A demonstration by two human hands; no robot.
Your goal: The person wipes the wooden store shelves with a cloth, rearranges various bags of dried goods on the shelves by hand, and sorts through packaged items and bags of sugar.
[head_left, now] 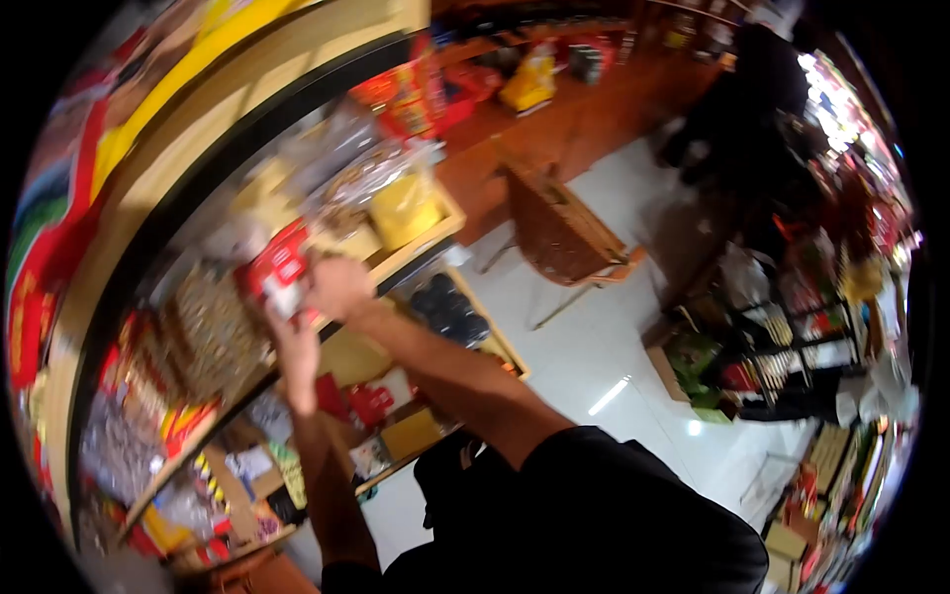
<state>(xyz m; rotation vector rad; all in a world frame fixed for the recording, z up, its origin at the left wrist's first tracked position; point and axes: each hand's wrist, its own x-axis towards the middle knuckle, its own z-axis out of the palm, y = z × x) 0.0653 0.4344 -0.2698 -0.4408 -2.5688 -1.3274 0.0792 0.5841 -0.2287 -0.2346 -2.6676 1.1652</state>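
A red packet with white markings (279, 259) is held up in front of a wooden shelf, slightly blurred by motion. Beneath its lower end, my left hand (294, 339) grips it with the fingers closed. My right hand (339, 288) is closed at the packet's right side, its fingertips partly hidden against it. Just left of the packet lies a clear bag of brownish dried goods (213, 322) on the shelf. Behind and to the right, a yellow packet (406, 211) sits in a wooden tray beside clear plastic bags (361, 163).
A lower shelf tray holds dark round items (450, 309), with small boxes (411, 436) below. A brown chair (564, 233) stands on the pale tiled floor (604, 337). Someone in dark clothing (757, 89) is at the upper right. Goods crowd a rack (792, 346) at right.
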